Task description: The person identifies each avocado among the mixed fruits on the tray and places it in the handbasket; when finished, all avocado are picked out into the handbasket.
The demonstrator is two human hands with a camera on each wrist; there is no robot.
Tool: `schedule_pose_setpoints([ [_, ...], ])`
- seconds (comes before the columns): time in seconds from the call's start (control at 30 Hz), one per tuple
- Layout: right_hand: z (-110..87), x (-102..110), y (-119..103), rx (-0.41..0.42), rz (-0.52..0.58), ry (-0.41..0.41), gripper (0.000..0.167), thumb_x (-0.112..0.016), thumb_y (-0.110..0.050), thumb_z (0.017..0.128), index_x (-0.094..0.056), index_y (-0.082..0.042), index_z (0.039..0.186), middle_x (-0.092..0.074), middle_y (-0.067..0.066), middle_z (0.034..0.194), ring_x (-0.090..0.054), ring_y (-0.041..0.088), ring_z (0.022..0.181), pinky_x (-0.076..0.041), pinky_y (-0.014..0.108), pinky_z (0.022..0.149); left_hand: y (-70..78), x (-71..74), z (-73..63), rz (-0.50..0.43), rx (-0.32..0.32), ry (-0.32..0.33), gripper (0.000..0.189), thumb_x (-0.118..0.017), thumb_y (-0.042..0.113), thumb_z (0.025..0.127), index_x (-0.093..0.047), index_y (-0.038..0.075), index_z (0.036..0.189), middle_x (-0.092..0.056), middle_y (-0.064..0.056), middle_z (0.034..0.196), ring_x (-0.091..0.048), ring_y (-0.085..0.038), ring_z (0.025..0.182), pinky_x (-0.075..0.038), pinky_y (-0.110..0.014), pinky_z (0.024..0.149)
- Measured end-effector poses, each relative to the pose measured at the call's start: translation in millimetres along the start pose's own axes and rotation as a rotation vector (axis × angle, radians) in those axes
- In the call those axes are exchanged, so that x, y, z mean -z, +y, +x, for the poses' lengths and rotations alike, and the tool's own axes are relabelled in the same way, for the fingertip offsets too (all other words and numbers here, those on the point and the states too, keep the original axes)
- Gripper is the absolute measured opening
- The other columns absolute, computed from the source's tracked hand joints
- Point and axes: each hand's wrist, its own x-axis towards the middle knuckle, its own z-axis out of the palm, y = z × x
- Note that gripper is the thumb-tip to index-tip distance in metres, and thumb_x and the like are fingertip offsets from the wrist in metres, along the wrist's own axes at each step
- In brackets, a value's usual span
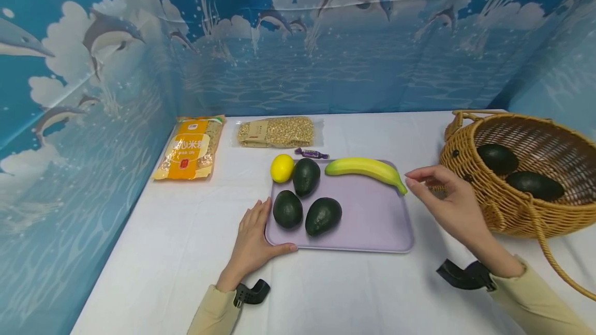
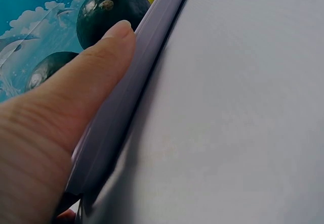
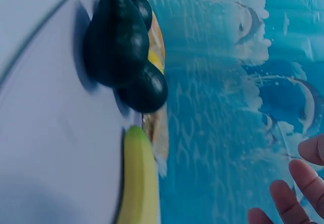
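Note:
A lilac tray (image 1: 372,226) carries several dark avocados, among them one at the front (image 1: 323,216), and a yellow-green banana (image 1: 363,167). A lemon (image 1: 282,168) sits at its far left corner. My left hand (image 1: 251,237) rests at the near left corner, fingers straight along the side; its thumb (image 2: 101,57) lies on the front rim. Just beyond the banana's right end, my right hand (image 1: 447,198) hovers with its fingers apart and holds nothing. In the right wrist view, its fingertips stand clear of the banana (image 3: 139,178).
A wicker basket (image 1: 507,216) with two avocados (image 1: 535,185) stands at the right, its rope handle (image 1: 549,252) hanging forward. Behind the tray lie a purple-wrapped candy (image 1: 312,153) and a clear bag of grains (image 1: 284,132). An orange food packet (image 1: 188,149) lies back left.

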Motion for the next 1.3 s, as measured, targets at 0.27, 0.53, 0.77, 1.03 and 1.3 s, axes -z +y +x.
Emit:
schedule_pose_setpoints([
  [0.27, 1.4, -49, 2, 0.040, 0.093, -0.213, 0.027, -0.071, -0.008, 0.086, -0.065, -0.010, 0.112, -0.064, 0.000, 0.107, -0.057, 0.016, 0.097, -0.047, 0.027, 0.078, 0.5, -0.1, 0.2, 0.006, -0.003, 0.003, 0.120, -0.077, 0.064, 0.063, -0.020, 0.008, 0.152, -0.024, -0.016, 0.153, -0.015, -0.031, 0.141, -0.007, -0.047, 0.113],
  [0.53, 2.6, -82, 5, 0.039, 0.183, -0.390, 0.045, -0.073, -0.016, 0.085, -0.059, -0.009, 0.127, -0.059, 0.006, 0.125, -0.055, 0.028, 0.109, -0.050, 0.044, 0.083, 0.8, -0.3, -0.1, 0.008, 0.006, -0.002, 0.120, -0.076, 0.065, 0.063, -0.020, 0.009, 0.152, -0.022, -0.016, 0.153, -0.014, -0.032, 0.140, -0.007, -0.048, 0.113],
  [0.77, 2.3, -103, 8, -0.016, 0.177, -0.499, 0.057, -0.074, -0.030, 0.084, -0.053, -0.011, 0.134, -0.053, 0.006, 0.131, -0.053, 0.025, 0.110, -0.048, 0.043, 0.083, -0.2, -1.9, -0.1, 0.007, -0.005, 0.012, 0.121, -0.077, 0.066, 0.062, -0.020, 0.008, 0.152, -0.023, -0.016, 0.153, -0.016, -0.032, 0.140, -0.008, -0.048, 0.113],
  [1.03, 0.8, -121, 4, -0.060, 0.163, -0.562, 0.061, -0.073, -0.034, 0.084, -0.051, -0.010, 0.135, -0.052, 0.006, 0.121, -0.048, 0.020, 0.088, -0.045, 0.027, 0.068, -0.6, -2.4, 0.3, 0.011, -0.001, 0.002, 0.121, -0.077, 0.065, 0.062, -0.019, 0.008, 0.152, -0.023, -0.016, 0.153, -0.015, -0.031, 0.140, -0.007, -0.048, 0.113],
  [1.3, 0.0, -128, 1, -0.092, 0.156, -0.559, 0.064, -0.073, -0.039, 0.083, -0.051, -0.011, 0.136, -0.050, 0.009, 0.128, -0.047, 0.021, 0.093, -0.044, 0.032, 0.072, -0.1, -0.9, 0.4, 0.010, -0.014, 0.008, 0.119, -0.078, 0.063, 0.063, -0.020, 0.007, 0.151, -0.024, -0.017, 0.152, -0.016, -0.032, 0.140, -0.008, -0.049, 0.113],
])
